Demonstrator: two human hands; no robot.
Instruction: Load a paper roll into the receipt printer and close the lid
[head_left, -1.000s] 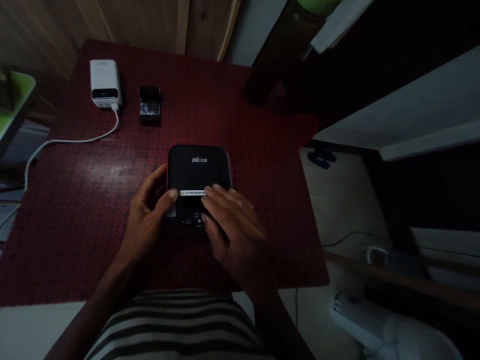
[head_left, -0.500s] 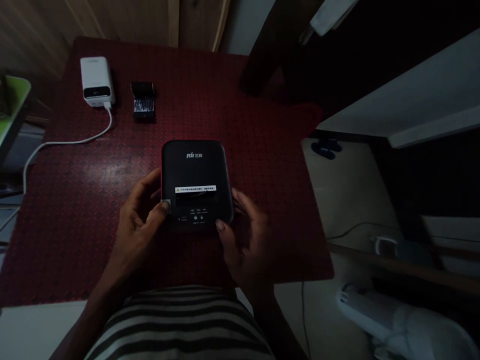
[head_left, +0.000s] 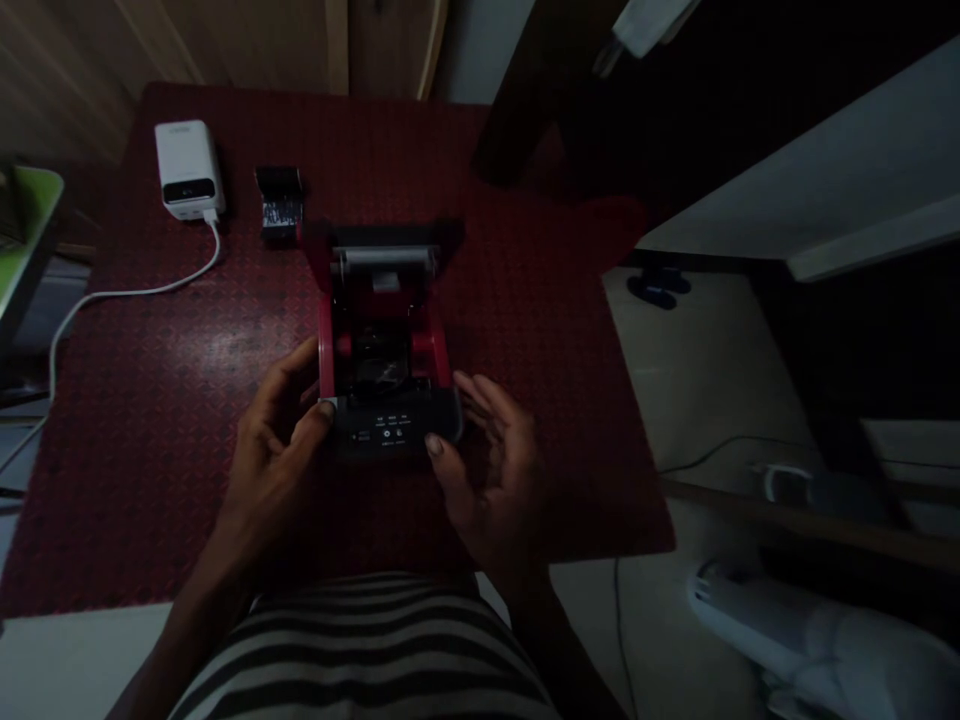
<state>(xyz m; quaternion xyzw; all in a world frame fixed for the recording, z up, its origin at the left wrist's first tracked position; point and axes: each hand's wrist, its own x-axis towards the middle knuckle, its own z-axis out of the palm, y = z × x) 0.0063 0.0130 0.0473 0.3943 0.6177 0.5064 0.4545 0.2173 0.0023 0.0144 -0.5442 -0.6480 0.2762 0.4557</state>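
Note:
A black Feie label printer (head_left: 386,430) sits on a red patterned mat (head_left: 150,420), its lid (head_left: 384,240) swung up and back. Its red-walled inside (head_left: 375,355) shows, though the dark interior is hard to read. My left hand (head_left: 274,460) grips the printer's front left corner, thumb on a small grey latch. Beside the front right corner, my right hand (head_left: 491,465) has its fingers apart and holds nothing. Behind the printer lie a white power bank (head_left: 187,170) and a small black packet (head_left: 279,205).
A white cable (head_left: 127,294) runs from the power bank off the mat's left side. A green-edged object (head_left: 34,200) stands at far left. Past the mat's right edge lie a pale floor, a thin cord, and a white appliance (head_left: 795,640).
The printer's lid has swung up and back, exposing the red interior. My right hand has moved from the lid to the front right corner. The view has shifted slightly.

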